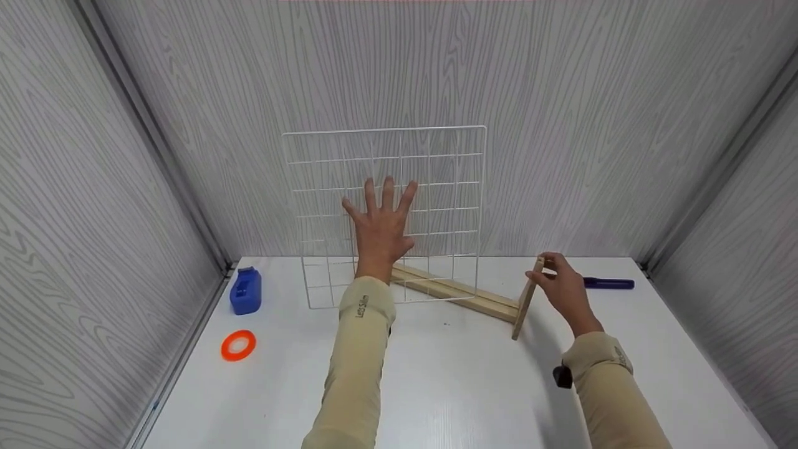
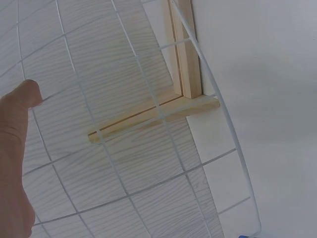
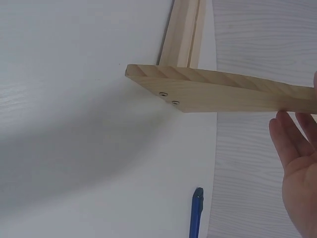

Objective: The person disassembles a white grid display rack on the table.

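Note:
A white wire grid panel [image 1: 429, 184] stands nearly upright towards the back wall. My left hand [image 1: 381, 234] is against its middle with the fingers spread and straight. Behind the lower part of the grid, a wooden stand with a grooved beam [image 1: 461, 295] runs slantwise across the table. At its right end is an upright board [image 1: 525, 305], and the fingers and thumb of my right hand [image 1: 564, 290] pinch the top of it. Two screw heads show on this board [image 3: 223, 91] in the right wrist view. Through the wires, the left wrist view shows the stand's other end board [image 2: 148, 118].
A blue tape dispenser [image 1: 246, 293] stands at the left of the white table, with an orange ring [image 1: 250, 341] lying nearer the front. To the right of my right hand lies a dark blue pen-like tool [image 1: 611, 284]. Wood-patterned walls enclose the back and sides.

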A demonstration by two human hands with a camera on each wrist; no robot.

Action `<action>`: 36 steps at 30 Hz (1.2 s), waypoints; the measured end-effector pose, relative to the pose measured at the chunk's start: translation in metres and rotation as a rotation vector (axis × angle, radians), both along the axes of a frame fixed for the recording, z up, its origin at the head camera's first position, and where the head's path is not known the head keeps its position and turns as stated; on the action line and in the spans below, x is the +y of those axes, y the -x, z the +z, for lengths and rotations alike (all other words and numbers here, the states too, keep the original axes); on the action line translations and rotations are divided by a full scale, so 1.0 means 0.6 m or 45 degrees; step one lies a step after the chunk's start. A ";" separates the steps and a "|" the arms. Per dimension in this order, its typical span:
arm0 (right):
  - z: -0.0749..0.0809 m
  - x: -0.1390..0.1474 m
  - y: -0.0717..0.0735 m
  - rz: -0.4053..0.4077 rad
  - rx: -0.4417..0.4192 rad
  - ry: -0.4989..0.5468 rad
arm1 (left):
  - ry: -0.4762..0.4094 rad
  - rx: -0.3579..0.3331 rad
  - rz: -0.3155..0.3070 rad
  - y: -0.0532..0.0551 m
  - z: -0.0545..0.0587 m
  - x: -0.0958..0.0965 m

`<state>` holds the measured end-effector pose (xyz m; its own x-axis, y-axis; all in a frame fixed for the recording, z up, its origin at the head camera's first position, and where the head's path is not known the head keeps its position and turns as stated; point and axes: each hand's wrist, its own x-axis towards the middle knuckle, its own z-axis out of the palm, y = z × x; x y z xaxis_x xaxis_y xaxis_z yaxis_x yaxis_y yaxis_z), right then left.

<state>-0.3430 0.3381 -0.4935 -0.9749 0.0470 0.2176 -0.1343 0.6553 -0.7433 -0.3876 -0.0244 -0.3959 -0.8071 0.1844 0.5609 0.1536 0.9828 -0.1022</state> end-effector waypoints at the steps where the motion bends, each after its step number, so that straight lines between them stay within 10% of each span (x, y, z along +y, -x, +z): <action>1: 0.003 0.000 0.001 0.023 -0.008 0.001 | 0.003 -0.001 0.001 0.000 0.000 -0.001; 26: 0.000 0.017 -0.010 0.099 -0.017 0.088 | -0.008 -0.069 -0.029 -0.002 -0.007 -0.009; 36: 0.026 0.047 -0.019 0.458 -0.309 0.314 | 0.004 -0.132 -0.042 -0.003 0.002 -0.023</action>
<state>-0.3315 0.3664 -0.4778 -0.9599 -0.2803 0.0076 -0.1238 0.3996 -0.9083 -0.3856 -0.0379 -0.3948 -0.8542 0.2137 0.4740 0.1961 0.9767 -0.0870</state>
